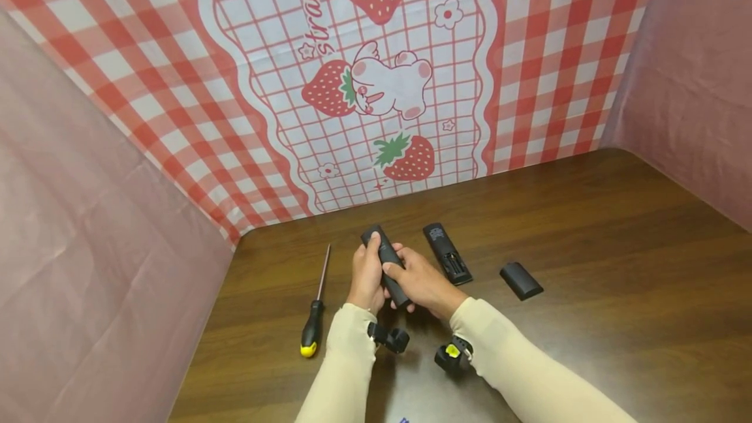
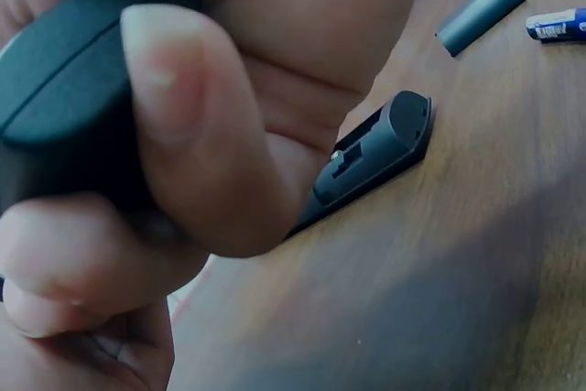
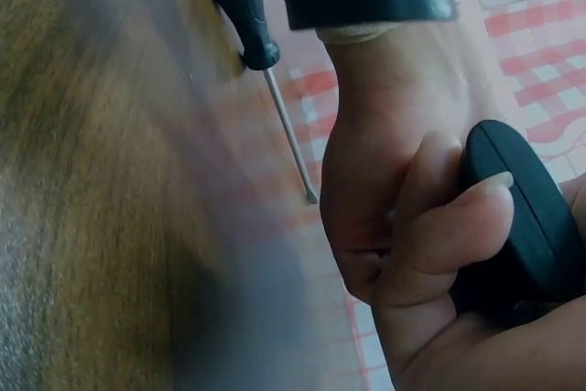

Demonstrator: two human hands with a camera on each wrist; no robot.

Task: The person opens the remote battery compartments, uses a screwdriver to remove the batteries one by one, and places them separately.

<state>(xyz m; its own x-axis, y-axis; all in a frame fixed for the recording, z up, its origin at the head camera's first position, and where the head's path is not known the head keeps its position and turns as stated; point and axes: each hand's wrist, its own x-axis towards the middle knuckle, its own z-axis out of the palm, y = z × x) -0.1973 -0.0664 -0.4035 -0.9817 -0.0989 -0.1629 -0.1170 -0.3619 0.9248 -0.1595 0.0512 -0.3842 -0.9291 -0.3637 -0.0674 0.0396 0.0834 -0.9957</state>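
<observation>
The cloth point(image 1: 529, 70) at 12 o'clock reads "strawb", while the left hand point(image 1: 365, 277) and right hand point(image 1: 422, 279) both grip 1 black remote point(image 1: 388, 252), a coverless remote point(image 1: 438, 244) lying at 2 o'clock.

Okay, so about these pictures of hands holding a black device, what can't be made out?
Held device, head view: underside, hidden by its own body, left hand and right hand.
Label on the open remote, head view: print too small to read.
Blue-and-white cylinder, left wrist view: far end, cut off by the right edge.
Purplish item, head view: mostly cut off by the bottom edge.
</observation>
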